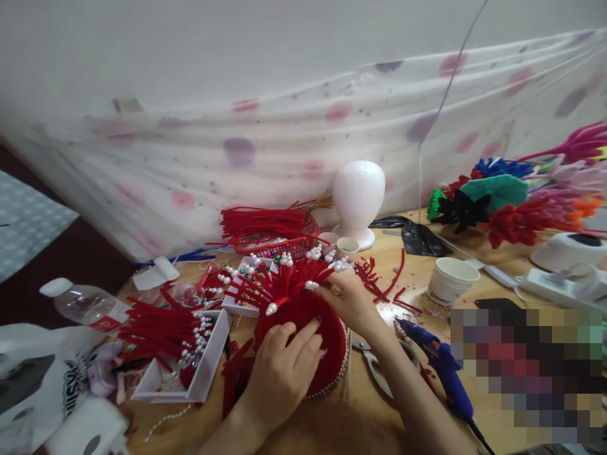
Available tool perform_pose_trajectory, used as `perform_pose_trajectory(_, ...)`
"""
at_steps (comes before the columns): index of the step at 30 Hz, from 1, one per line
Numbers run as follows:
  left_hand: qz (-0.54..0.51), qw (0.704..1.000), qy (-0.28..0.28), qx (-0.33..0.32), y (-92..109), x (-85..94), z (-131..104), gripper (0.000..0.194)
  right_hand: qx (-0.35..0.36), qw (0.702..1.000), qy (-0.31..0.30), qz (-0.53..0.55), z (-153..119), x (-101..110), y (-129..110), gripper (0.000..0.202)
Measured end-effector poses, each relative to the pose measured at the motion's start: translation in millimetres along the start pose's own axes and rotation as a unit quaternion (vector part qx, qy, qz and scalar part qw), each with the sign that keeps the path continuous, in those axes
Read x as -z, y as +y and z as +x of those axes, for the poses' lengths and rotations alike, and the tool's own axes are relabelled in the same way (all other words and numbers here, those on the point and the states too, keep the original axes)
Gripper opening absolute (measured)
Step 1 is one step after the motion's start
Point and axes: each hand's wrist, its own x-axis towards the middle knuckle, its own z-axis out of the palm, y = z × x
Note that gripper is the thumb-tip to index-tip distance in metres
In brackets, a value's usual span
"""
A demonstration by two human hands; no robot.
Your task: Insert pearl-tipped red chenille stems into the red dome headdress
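Note:
A round red velvet headpiece [332, 338] lies in front of me, its lower rim edged with a string of small pearls. Red fuzzy stems tipped with white pearl clusters fan out from its far side. My left hand [289, 360] rests on the red velvet with fingers stretched out. At the far right of the fan, my right hand [348, 297] is closed, pinching a red pearl-tipped stem [325, 276]; the fingertips are partly hidden. Close to my right forearm are scissors [377, 373] and a blue hot glue gun [441, 366].
A white box [215, 360] holds more pearl-tipped stems [161, 325] at left, near a plastic bottle [85, 300]. Behind stand a red basket [310, 230] with red stems, a white foam head [359, 196] and paper cups [450, 278]. Colourful fuzzy flowers [516, 218] fill the back right.

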Motion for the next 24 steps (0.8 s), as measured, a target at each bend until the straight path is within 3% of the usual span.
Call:
perform_pose_trajectory(4,-0.104,0.994,-0.022,-0.027,-4.9,17.2,-14.5,0.031,0.002,1.000,0.000,0.017,1.2,-1.6,-0.8,0.017)
perform_pose_trajectory(9,-0.148,0.987,0.036,0.048,-11.4,38.0,-33.0,0.036,0.003,1.000,0.005,0.005,2.5,1.8,-2.9,0.017)
perform_pose_trajectory(12,-0.217,0.968,0.066,0.109,-5.9,43.7,-39.9,0.029,-0.012,0.998,0.014,-0.055,-16.1,16.5,-11.3,0.017)
perform_pose_trajectory(15,-0.312,0.919,0.086,0.227,12.1,38.7,-41.7,0.024,0.000,0.984,0.030,-0.174,-53.0,30.9,-30.5,0.018)
perform_pose_trajectory(17,-0.372,0.877,0.079,0.292,26.1,30.5,-39.5,0.036,0.064,0.974,-0.017,-0.218,-78.4,30.3,-47.1,0.021)
perform_pose_trajectory(20,-0.449,0.838,0.059,0.304,39.6,19.2,-33.8,0.034,0.076,0.956,-0.116,-0.260,-102.4,13.3,-68.6,0.019)
perform_pose_trajectory(24,-0.479,0.824,0.076,0.295,40.4,13.8,-30.9,0.016,0.040,0.957,-0.114,-0.265,-110.0,-5.2,-79.2,0.018)
